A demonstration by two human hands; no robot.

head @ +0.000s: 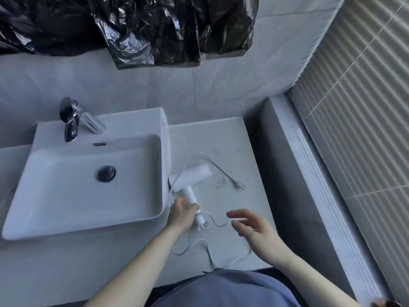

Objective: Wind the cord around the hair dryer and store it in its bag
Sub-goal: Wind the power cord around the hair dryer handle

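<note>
A white hair dryer (192, 179) lies on the grey counter (223, 138) just right of the sink, its barrel pointing up and right. My left hand (182, 213) is closed around its handle. The white cord (200, 244) runs loose from the handle's end in loops across the counter near its front edge; another stretch arcs over the barrel and ends in the plug (238, 186) to the right. My right hand (254, 229) hovers open above the cord loops, fingers spread, holding nothing. No bag for the dryer is visible.
A white rectangular sink (44, 222) with a chrome tap (88, 120) fills the left. Black plastic sheeting (137, 29) hangs on the wall above. A raised grey ledge (294, 173) and window blinds (363, 107) border the counter on the right.
</note>
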